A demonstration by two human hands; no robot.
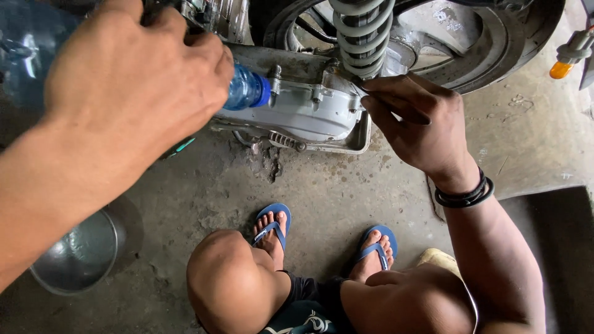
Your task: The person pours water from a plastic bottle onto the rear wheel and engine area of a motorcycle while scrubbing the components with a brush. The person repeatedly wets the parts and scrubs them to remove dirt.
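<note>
My left hand [133, 77] grips a clear blue plastic bottle [246, 88], tipped so its blue-capped neck points at the grey engine casing [312, 114] of a motorbike. My right hand [411, 120] pinches a thin dark tool or rod against the casing's upper right corner, just below the coiled shock spring [362, 34]. A black band circles my right wrist. What the rod is cannot be made out.
The rear wheel [489, 43] stands behind the spring. A metal bowl [77, 253] sits on the concrete floor at lower left. My knees and feet in blue sandals [272, 226] are below the casing. An orange indicator lamp [562, 68] hangs at upper right.
</note>
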